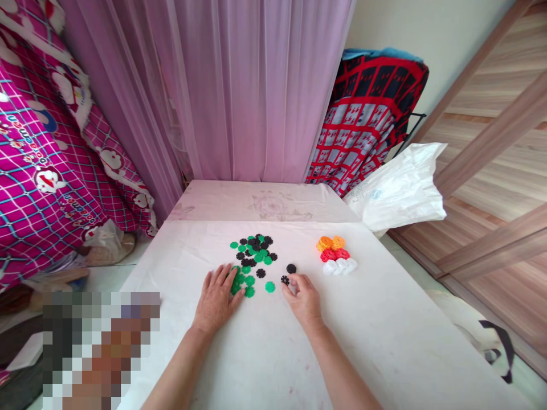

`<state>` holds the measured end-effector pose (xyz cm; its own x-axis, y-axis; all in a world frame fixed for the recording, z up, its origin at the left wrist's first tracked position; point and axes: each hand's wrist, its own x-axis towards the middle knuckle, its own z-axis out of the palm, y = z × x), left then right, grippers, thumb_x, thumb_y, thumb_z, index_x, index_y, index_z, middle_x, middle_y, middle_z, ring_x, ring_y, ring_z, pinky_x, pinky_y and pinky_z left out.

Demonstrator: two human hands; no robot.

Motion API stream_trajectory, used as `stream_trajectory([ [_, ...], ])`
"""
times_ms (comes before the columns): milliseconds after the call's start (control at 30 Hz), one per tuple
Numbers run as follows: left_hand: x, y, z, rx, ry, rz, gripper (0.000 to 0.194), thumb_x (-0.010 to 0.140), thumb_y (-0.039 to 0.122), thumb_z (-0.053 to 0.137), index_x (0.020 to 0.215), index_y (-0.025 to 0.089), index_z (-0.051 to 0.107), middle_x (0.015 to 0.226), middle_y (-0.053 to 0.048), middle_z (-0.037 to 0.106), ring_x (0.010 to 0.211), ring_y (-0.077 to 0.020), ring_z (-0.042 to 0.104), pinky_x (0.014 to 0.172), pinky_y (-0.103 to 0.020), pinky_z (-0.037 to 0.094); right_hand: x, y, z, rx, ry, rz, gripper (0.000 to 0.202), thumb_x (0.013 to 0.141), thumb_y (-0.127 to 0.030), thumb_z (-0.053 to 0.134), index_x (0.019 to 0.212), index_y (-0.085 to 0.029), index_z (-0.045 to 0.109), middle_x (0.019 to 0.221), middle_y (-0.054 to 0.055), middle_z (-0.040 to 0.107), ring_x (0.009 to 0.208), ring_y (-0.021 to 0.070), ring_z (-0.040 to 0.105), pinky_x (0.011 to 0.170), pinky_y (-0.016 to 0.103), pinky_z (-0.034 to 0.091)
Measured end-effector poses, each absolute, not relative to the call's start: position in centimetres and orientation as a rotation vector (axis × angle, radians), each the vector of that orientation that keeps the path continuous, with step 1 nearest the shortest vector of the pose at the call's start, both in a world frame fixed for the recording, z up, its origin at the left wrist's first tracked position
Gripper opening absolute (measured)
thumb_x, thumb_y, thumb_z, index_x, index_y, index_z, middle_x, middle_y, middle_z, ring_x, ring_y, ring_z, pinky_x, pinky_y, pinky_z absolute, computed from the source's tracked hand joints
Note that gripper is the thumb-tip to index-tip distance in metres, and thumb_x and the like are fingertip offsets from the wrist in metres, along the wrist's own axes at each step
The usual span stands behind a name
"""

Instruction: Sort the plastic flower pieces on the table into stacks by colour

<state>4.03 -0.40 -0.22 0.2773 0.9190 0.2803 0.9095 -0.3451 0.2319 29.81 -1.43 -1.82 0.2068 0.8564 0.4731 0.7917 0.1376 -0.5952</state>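
Observation:
My left hand (215, 300) lies flat on the white table with its fingers stretched out, the fingertips touching the edge of a cluster of green notched discs (249, 281). My right hand (306, 302) pinches a black notched disc (285, 280) between thumb and fingers. Another black disc (291, 268) lies flat just beyond those fingers. Between the hands sit a single green disc (270, 287) and a black disc (260, 273). Farther back is a mixed heap of black and green discs (257, 245), several of them overlapping.
To the right on the table (376, 319) stand rows of orange discs (330, 243), red discs (334, 254) and white discs (339, 266). A white plastic bag (401, 185) hangs by the far right corner. A purple curtain (256, 91) closes off the back.

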Motion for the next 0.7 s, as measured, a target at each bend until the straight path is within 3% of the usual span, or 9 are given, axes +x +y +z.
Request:
stream_trajectory([
  [700, 3.8, -0.3, -0.3, 2.494, 1.764, 0.601, 0.054, 0.092, 0.053, 0.043, 0.139, 0.026, 0.049, 0.146, -0.008, 0.050, 0.137, -0.0299, 0.041, 0.113, -0.055, 0.031, 31.9, 1.5, -0.1, -1.873, -1.604, 0.030, 0.019, 0.081, -0.039, 0.057, 0.085, -0.023, 0.067, 0.084, 0.003, 0.066, 0.071, 0.0153, 0.058, 0.061, 0.026, 0.039],
])
